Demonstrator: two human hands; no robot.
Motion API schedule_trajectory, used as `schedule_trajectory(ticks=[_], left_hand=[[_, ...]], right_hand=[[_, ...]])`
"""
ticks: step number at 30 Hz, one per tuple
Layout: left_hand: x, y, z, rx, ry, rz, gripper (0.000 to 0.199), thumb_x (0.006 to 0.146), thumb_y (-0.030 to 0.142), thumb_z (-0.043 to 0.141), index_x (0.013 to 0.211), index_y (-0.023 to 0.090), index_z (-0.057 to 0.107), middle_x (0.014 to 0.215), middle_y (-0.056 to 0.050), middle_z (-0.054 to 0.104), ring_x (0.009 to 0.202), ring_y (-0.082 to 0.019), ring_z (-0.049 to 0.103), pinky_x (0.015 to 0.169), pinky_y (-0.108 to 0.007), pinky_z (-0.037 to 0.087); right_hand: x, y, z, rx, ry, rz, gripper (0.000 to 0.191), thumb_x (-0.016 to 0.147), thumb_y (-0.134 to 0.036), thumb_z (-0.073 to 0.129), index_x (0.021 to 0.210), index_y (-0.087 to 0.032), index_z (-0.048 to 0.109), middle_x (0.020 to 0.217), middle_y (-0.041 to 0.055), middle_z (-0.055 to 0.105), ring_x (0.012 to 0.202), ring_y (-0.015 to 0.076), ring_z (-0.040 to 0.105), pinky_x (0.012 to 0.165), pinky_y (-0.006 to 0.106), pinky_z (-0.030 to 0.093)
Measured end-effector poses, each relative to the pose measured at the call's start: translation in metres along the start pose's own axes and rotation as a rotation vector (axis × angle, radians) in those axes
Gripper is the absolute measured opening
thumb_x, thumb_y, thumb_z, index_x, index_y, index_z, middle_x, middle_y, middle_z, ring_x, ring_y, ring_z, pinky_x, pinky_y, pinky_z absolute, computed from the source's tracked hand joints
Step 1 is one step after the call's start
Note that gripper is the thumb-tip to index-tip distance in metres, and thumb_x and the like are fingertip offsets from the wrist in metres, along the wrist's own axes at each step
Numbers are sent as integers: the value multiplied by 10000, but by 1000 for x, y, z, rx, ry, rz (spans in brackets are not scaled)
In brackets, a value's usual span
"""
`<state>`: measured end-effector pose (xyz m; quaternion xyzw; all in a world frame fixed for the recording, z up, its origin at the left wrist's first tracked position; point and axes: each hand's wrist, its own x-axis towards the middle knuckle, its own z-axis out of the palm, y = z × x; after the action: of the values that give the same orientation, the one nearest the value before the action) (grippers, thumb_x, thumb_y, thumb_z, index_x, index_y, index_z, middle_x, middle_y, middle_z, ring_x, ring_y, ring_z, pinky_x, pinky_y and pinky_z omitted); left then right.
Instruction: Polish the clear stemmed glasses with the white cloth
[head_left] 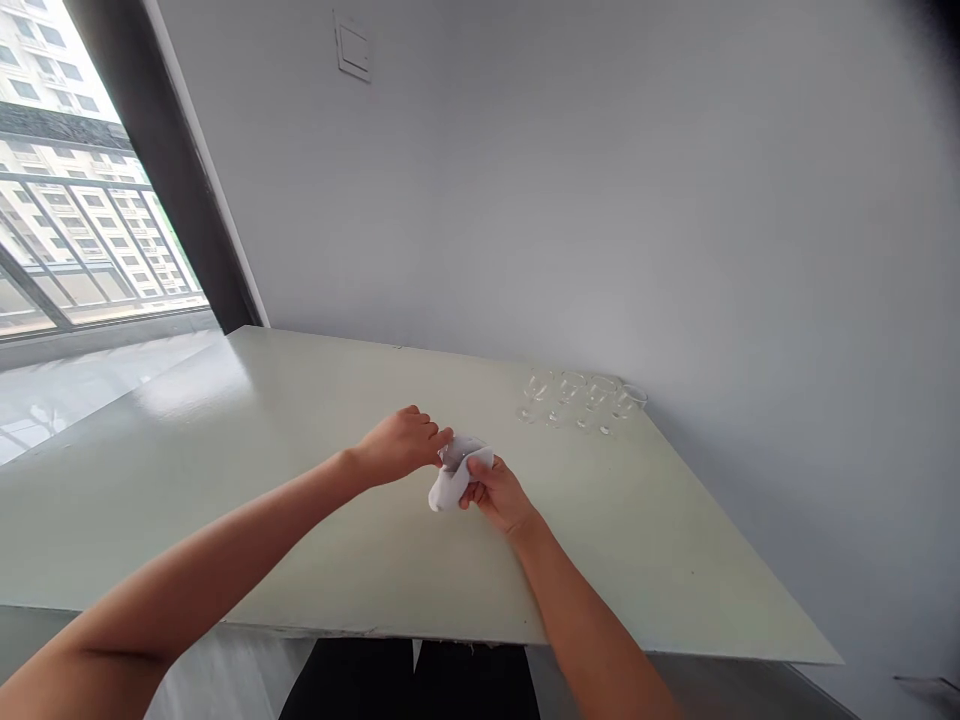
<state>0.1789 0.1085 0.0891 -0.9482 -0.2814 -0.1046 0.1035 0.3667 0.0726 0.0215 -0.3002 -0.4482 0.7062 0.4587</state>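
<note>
Left hand: fingers curled, pressing against a small clear glass, partly hidden and partly wrapped in a crumpled white cloth. Right hand: fingers clenched around cloth and glass together. Both are held over the middle of a pale green painted tabletop. Near its far edge, well apart from the hands: a row of clear stemmed glasses. Above, on a grey wall: a square white switch plate.

Bare left forearm, bare right forearm, uncovered left hand, uncovered right hand, slender arms running in from the lower corners of view, black trousers on both legs, plain dark fabric, only the upper part showing below the bench edge
</note>
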Motion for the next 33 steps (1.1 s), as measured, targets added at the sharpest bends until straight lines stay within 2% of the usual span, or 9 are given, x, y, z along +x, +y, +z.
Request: schedule_trajectory(ticks=[3,8,12,18,22,24,27,29,33], left_hand=[[-1,-12,-16,-250,-157,-105,275,831,439,466,916,224,614,601,6,567,572,-127,502,586,-257,335],[-10,-21,-23,-807,-449,-389,380,747,513,522,1017,262,615,659,15,587,605,-115,514,531,-214,352],[-13,-20,-14,-999,-459,-526,398,694,469,568,1010,234,625,698,-1,585,603,-111,496,534,-217,375],[-12,-22,-12,-1073,-412,-527,319,677,411,561,931,246,660,685,-1,582,584,-107,481,523,-214,369],[-18,-38,-13,-986,-322,-635,362,668,430,577,970,245,655,673,-2,598,584,-119,514,507,-211,359],[-20,-43,-11,-848,-263,-704,403,673,441,573,1027,257,635,679,-1,616,597,-133,541,507,-214,361],[-18,-35,-5,-617,-251,-703,399,695,433,552,1060,283,611,733,5,645,596,-140,563,513,-221,360],[-13,-20,0,-437,-232,-623,270,718,379,530,928,258,648,721,-5,647,606,-150,566,526,-230,351],[-9,13,6,-175,-169,-423,159,759,263,474,759,193,617,611,-33,607,574,-165,547,536,-252,336]], right_hand=[[-9,-6,3,-312,-102,-23,216,736,-354,633,759,-142,666,659,44,655,624,170,615,588,290,474],[-11,-14,4,-810,-56,-227,150,793,-278,555,838,-205,679,859,22,658,840,180,590,761,313,446],[-7,-17,2,-940,-20,-357,257,818,-185,484,1002,-248,652,985,24,649,994,190,564,873,339,411],[-8,-25,-13,-826,0,-378,248,796,-172,493,946,-249,675,913,18,658,967,212,569,878,360,405],[-9,-30,-29,-708,342,-447,161,781,-258,530,835,-234,680,737,10,647,820,236,577,780,376,439],[-10,-30,-26,-764,417,-551,202,810,-306,499,908,-240,662,842,30,656,908,251,557,831,397,419],[-12,-24,-3,-1114,221,-692,351,815,-376,513,1135,-248,572,1144,55,594,1144,273,445,1008,459,257],[-13,-17,15,-1342,86,-718,417,813,-407,523,1201,-257,524,1256,52,529,1224,284,366,1054,490,140],[-11,-10,26,-1298,117,-693,307,889,-299,389,1135,-261,568,1255,39,532,1179,237,422,1024,431,221]])
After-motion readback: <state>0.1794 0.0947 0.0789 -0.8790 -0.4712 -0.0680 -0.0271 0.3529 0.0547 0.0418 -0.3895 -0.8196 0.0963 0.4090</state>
